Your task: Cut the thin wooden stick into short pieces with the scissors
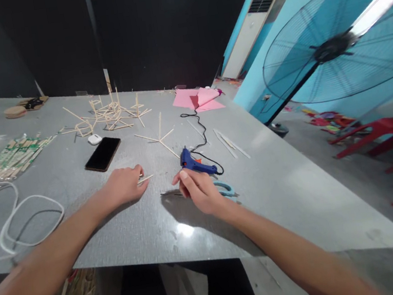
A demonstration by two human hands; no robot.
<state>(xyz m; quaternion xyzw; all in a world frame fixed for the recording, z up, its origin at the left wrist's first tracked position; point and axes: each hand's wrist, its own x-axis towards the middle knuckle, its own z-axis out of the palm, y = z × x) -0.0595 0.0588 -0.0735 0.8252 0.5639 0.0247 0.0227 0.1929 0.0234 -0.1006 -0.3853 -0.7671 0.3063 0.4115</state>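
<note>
My left hand [128,183] rests low over the table, its thumb and fingers closed on a short wooden stick [146,178] that points right. My right hand [200,190] is raised slightly, with thumb and forefinger pinched together; whatever they hold, if anything, cannot be made out. Just beyond it lies a blue glue gun [201,167] on its side, its nozzle facing away. Scissors [226,188] with light blue handles lie partly hidden beneath my right hand, their blades toward the left. Further back, several sticks joined at one point form a small stick frame [160,139].
A larger cluster of stick frames [113,113] stands at the back. Left are a phone [103,154], a white earphone case [95,139], packaged sticks [17,157] and a white cable [35,243]. Glue sticks [231,143] and pink paper [198,99] lie right; a black cord [203,134] trails from the glue gun.
</note>
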